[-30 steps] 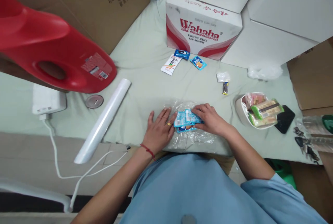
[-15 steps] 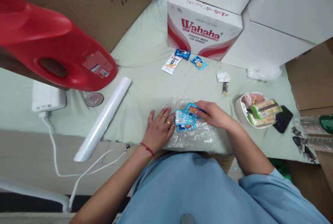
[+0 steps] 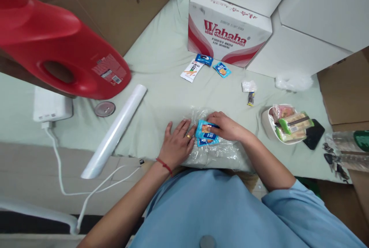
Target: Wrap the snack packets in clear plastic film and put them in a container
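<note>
My left hand (image 3: 178,142) lies flat with fingers spread, pressing the left side of a clear plastic bag (image 3: 221,159) on the green cloth. My right hand (image 3: 225,125) grips the right edge of a blue snack packet (image 3: 204,128) with thumb and fingers. This packet rests over another blue packet (image 3: 206,141), both lying on the clear plastic near my left fingertips. How many packets are stacked underneath I cannot tell. Farther back lie a white snack packet (image 3: 191,71), a dark blue packet (image 3: 204,59) and a light blue packet (image 3: 222,69).
Behind stands a Wahaba-style water carton (image 3: 227,34). On the left are a red jug (image 3: 95,59), a white roll (image 3: 115,130), a round lid (image 3: 105,109) and a white power bank (image 3: 53,104) with cable. At right sit a white bowl of snacks (image 3: 268,125) and keys (image 3: 336,163).
My right hand has moved slightly left and lowered its blue packet onto the packet beneath. My left hand stays nearly in place on the plastic.
</note>
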Action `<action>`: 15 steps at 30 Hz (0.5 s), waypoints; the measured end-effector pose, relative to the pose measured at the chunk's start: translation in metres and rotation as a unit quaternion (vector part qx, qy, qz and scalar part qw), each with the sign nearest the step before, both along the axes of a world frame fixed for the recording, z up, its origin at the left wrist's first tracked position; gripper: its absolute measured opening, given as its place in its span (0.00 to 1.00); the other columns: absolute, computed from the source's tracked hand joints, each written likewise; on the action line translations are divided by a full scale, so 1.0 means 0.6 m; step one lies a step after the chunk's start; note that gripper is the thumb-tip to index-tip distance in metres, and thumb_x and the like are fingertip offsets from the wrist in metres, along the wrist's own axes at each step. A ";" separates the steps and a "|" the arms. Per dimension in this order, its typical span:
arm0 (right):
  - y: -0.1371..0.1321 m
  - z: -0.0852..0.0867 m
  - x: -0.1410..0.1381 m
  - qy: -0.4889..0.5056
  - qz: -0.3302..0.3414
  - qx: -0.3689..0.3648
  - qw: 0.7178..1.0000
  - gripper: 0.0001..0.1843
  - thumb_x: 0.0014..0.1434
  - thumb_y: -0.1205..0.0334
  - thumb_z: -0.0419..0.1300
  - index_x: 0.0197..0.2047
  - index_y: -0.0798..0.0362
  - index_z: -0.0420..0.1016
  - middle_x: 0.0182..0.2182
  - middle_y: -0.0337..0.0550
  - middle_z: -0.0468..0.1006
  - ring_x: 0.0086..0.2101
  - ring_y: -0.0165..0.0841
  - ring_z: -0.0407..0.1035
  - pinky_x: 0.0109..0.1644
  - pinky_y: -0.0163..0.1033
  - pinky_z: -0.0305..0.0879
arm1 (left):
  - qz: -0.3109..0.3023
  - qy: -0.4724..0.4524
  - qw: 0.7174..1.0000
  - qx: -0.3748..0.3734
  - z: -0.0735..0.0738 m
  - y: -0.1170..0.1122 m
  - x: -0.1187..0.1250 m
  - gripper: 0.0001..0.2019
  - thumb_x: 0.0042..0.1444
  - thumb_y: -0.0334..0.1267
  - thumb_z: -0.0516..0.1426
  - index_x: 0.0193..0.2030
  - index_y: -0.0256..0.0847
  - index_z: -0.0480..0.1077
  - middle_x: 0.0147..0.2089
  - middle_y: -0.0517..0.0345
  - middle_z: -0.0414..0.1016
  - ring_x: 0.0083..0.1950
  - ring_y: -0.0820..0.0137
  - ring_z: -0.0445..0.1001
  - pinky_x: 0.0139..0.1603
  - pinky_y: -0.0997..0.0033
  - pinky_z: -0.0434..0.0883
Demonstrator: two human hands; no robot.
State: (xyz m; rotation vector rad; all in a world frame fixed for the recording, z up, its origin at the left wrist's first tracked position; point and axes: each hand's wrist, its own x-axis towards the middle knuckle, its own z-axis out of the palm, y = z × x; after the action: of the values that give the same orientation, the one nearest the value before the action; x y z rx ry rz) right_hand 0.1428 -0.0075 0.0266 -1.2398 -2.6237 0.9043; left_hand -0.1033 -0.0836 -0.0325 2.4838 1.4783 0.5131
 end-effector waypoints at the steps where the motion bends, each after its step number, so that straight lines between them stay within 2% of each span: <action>1: -0.004 0.000 -0.001 0.001 0.002 0.000 1.000 0.06 0.70 0.63 0.61 0.42 0.53 0.79 0.46 0.50 0.80 0.50 0.42 0.72 0.58 0.48 0.64 | -0.001 0.000 1.000 0.000 0.000 0.000 0.000 0.24 0.72 0.40 0.52 0.72 0.48 0.68 0.76 0.45 0.66 0.76 0.52 0.65 0.78 0.32 0.48; 5: -0.021 0.011 -0.004 0.016 -0.007 0.017 1.000 0.05 0.69 0.65 0.61 0.42 0.53 0.79 0.44 0.50 0.80 0.47 0.41 0.72 0.56 0.48 0.66 | -0.002 0.007 1.000 -0.001 0.002 -0.001 0.000 0.23 0.73 0.40 0.50 0.71 0.46 0.69 0.76 0.45 0.66 0.76 0.52 0.65 0.78 0.32 0.49; 8: -0.035 0.031 0.002 0.046 -0.029 0.038 0.998 0.09 0.73 0.63 0.56 0.46 0.53 0.78 0.45 0.50 0.77 0.45 0.39 0.72 0.51 0.44 0.69 | -0.001 0.009 1.000 -0.003 0.003 -0.001 0.001 0.22 0.73 0.40 0.50 0.71 0.45 0.70 0.76 0.44 0.66 0.76 0.52 0.65 0.78 0.31 0.49; 11: -0.051 0.049 0.008 0.017 -0.049 0.108 0.993 0.12 0.75 0.62 0.52 0.49 0.51 0.77 0.50 0.51 0.77 0.46 0.39 0.72 0.47 0.42 0.69 | -0.001 0.007 1.000 -0.005 0.004 -0.001 0.001 0.22 0.73 0.40 0.50 0.71 0.46 0.70 0.76 0.45 0.66 0.76 0.52 0.65 0.78 0.31 0.49; 13: -0.063 0.053 0.006 -0.033 -0.007 0.160 0.987 0.12 0.75 0.64 0.52 0.48 0.50 0.78 0.50 0.50 0.77 0.46 0.40 0.70 0.47 0.43 0.68 | 0.000 0.008 1.000 -0.005 0.004 -0.001 0.001 0.22 0.73 0.40 0.50 0.71 0.47 0.70 0.76 0.45 0.66 0.76 0.53 0.65 0.78 0.31 0.49; 15: -0.075 0.051 0.002 -0.070 0.065 0.191 0.977 0.12 0.75 0.65 0.53 0.47 0.50 0.79 0.49 0.49 0.79 0.46 0.41 0.70 0.49 0.45 0.67 | 0.001 0.009 1.000 -0.005 0.004 -0.001 0.001 0.22 0.73 0.40 0.50 0.71 0.47 0.70 0.76 0.45 0.66 0.76 0.53 0.65 0.78 0.32 0.48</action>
State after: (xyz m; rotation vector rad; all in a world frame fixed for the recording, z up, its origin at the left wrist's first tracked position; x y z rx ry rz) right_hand 0.1440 -0.0525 0.0571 -1.0763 -2.8327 0.3063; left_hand -0.1028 -0.0841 -0.0302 2.4850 1.4873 0.4835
